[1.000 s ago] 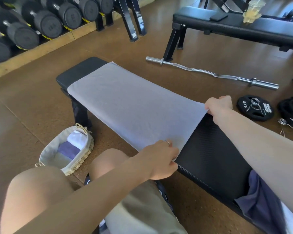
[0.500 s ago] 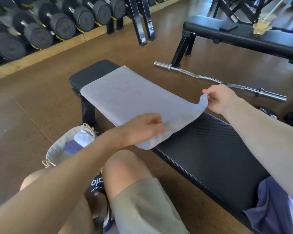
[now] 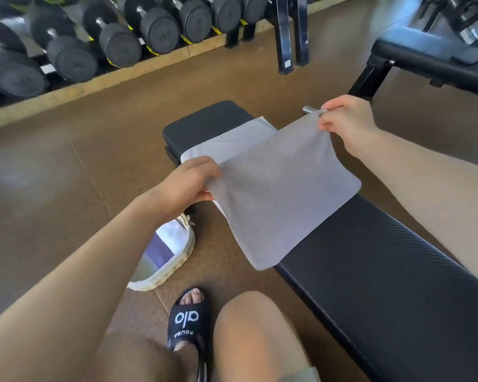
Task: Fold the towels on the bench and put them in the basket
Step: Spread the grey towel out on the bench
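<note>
A light grey towel [image 3: 276,188] lies on the black padded bench [image 3: 370,271], its near half lifted and folding over toward the far end. My left hand [image 3: 188,180] pinches the towel's near corner above the bench's front edge. My right hand [image 3: 345,119] pinches the far corner, raised above the bench's back edge. The woven basket [image 3: 177,263] stands on the floor by the bench leg, partly hidden under my left forearm, with white and purple folded towels inside.
A dumbbell rack [image 3: 94,45] runs along the far left wall. Black rack uprights [image 3: 290,34] stand behind the bench, and a second bench [image 3: 431,59] is at the upper right. My knees and a black sandal [image 3: 188,321] are at the bottom.
Both hands have lifted the towel's near end off the bench and carried it toward the far end, so the towel is folding in half. The view has tilted left and downward.
</note>
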Demonstrator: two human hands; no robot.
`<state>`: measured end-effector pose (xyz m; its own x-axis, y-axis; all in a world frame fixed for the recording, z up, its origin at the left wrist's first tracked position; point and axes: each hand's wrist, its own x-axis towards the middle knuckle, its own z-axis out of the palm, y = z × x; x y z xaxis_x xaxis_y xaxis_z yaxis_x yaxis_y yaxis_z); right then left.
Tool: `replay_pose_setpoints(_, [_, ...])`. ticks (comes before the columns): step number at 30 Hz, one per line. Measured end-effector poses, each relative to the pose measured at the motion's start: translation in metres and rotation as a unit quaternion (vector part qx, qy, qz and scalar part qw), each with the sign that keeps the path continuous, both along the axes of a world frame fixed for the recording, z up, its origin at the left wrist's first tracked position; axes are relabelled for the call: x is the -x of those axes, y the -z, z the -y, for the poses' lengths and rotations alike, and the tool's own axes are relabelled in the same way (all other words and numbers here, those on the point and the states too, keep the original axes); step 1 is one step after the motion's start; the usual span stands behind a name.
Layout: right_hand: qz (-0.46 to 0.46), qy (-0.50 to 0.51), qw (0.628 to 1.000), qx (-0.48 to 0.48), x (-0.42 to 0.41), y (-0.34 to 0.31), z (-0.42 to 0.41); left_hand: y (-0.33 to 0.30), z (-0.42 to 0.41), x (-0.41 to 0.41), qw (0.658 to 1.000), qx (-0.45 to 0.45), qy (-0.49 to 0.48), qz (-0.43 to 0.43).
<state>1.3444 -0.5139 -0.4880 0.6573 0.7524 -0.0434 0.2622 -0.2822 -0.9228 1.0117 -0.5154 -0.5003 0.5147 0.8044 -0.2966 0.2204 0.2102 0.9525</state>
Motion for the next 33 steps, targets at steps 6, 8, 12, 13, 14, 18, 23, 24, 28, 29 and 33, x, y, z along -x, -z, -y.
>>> replay_pose_setpoints(6, [0.126, -0.037, 0.991, 0.016, 0.011, 0.028, -0.098, 0.033, -0.072, 0.011, 0.994, 0.063, -0.069, 0.062])
replay_pose_setpoints(8, [0.154, -0.052, 0.986, 0.022, 0.017, 0.038, -0.128, 0.047, -0.093, 0.013, 0.988, 0.070, -0.114, 0.073])
replay_pose_setpoints(12, [0.184, -0.077, 0.978, 0.053, 0.028, 0.063, -0.178, 0.079, -0.132, 0.014, 0.970, 0.045, -0.239, 0.017])
replay_pose_setpoints(13, [0.189, -0.079, 0.977, 0.062, 0.029, 0.070, -0.186, 0.088, -0.139, 0.014, 0.965, 0.034, -0.261, -0.009])
replay_pose_setpoints(14, [0.197, -0.083, 0.974, 0.071, 0.030, 0.079, -0.192, 0.095, -0.144, 0.014, 0.960, 0.025, -0.278, -0.031])
replay_pose_setpoints(18, [0.241, -0.102, 0.958, 0.121, 0.030, 0.109, -0.194, 0.109, -0.148, 0.014, 0.947, -0.026, -0.307, -0.096])
replay_pose_setpoints(23, [0.236, -0.110, 0.956, 0.137, 0.017, 0.120, -0.177, 0.109, -0.140, 0.017, 0.944, -0.074, -0.282, -0.154])
replay_pose_setpoints(24, [0.225, -0.113, 0.956, 0.149, 0.015, 0.119, -0.174, 0.109, -0.140, 0.017, 0.943, -0.076, -0.281, -0.159])
replay_pose_setpoints(28, [0.222, -0.111, 0.958, 0.146, 0.013, 0.115, -0.171, 0.107, -0.143, 0.020, 0.931, -0.120, -0.274, -0.211])
replay_pose_setpoints(29, [0.225, -0.108, 0.958, 0.139, 0.014, 0.114, -0.171, 0.106, -0.144, 0.020, 0.927, -0.137, -0.265, -0.227])
replay_pose_setpoints(33, [0.219, -0.096, 0.963, 0.120, 0.021, 0.111, -0.173, 0.105, -0.145, 0.020, 0.913, -0.205, -0.243, -0.255])
